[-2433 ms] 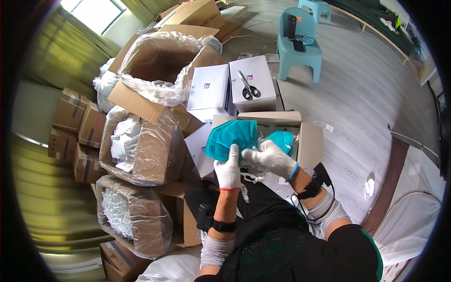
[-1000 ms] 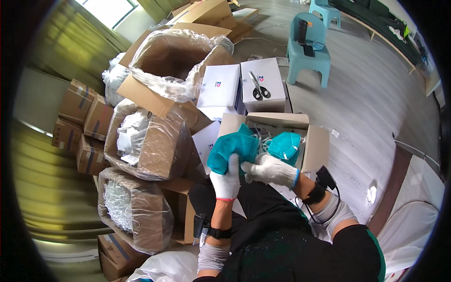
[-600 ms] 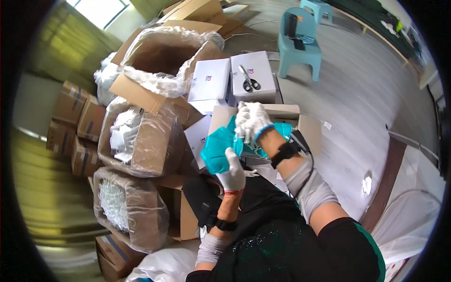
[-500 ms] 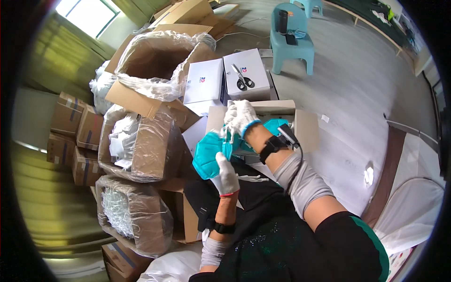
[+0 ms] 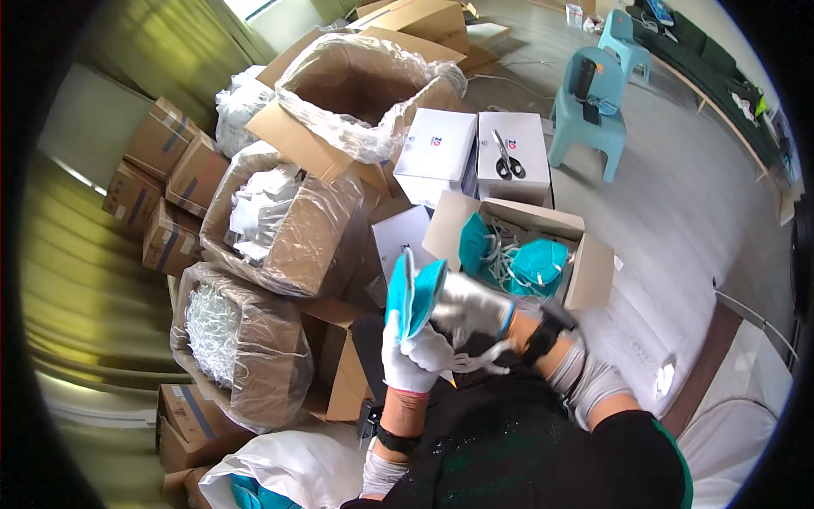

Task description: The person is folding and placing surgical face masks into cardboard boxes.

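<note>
My left hand (image 5: 413,360), in a white glove with a red cuff, grips a pair of teal face masks (image 5: 411,297) held upright before my lap. My right hand (image 5: 476,307), gloved with a blue cuff, is right beside the masks; motion smears its fingers. White straps (image 5: 479,360) dangle below the hands. Just beyond stands an open carton (image 5: 589,273) with several more teal masks (image 5: 540,261) and tangled white straps inside.
Black-handled scissors (image 5: 509,161) lie on a white box (image 5: 534,182), beside another white box (image 5: 434,146). Plastic-lined cartons (image 5: 326,246) line the left, one full of white strips (image 5: 212,343). A white bag (image 5: 314,467) holds teal items at lower left. A light-blue chair (image 5: 589,127) stands far right.
My right hand has come back from the carton's edge toward my left hand. The masks are now raised and turned edge-on. The view has shifted, so the carton's contents show.
</note>
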### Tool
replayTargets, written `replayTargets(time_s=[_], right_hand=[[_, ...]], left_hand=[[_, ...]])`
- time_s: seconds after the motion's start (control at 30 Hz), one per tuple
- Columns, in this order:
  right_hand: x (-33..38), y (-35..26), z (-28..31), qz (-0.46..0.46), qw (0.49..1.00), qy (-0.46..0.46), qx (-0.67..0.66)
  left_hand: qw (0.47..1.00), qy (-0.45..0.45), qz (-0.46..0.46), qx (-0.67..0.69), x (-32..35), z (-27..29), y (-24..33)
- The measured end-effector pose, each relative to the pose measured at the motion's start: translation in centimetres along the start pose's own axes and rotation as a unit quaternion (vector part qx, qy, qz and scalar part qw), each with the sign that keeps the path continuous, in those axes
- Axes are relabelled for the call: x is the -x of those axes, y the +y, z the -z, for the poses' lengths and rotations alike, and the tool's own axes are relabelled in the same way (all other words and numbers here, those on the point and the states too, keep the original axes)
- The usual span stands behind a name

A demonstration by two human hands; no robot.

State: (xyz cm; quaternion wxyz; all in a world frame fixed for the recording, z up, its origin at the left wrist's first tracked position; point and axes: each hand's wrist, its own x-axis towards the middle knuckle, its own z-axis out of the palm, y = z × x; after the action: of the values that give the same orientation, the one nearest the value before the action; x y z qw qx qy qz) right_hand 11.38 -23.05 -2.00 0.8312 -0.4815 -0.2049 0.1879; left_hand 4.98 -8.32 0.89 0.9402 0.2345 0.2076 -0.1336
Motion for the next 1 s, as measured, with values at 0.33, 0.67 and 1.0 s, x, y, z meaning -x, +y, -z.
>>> replayTargets(time_s=[0.33, 0.67, 1.0], right_hand=[[-0.8, 1.0, 1.3, -0.18, 0.974, 0.074, -0.112], [-3.8, 1.3, -0.6, -0.153, 0.979, 0.132, 0.004], [-3.5, 5.2, -2.0, -0.238, 0.97, 0.022, 0.049]], left_hand=[[0.84, -0.052, -0.208, -0.499, -0.8, 8.4, 2.3], [0.856, 0.104, -0.221, -0.455, -2.5, 4.3, 4.0], [0.642, 0.1, -0.45, -0.613, -5.1, 6.8, 1.0]])
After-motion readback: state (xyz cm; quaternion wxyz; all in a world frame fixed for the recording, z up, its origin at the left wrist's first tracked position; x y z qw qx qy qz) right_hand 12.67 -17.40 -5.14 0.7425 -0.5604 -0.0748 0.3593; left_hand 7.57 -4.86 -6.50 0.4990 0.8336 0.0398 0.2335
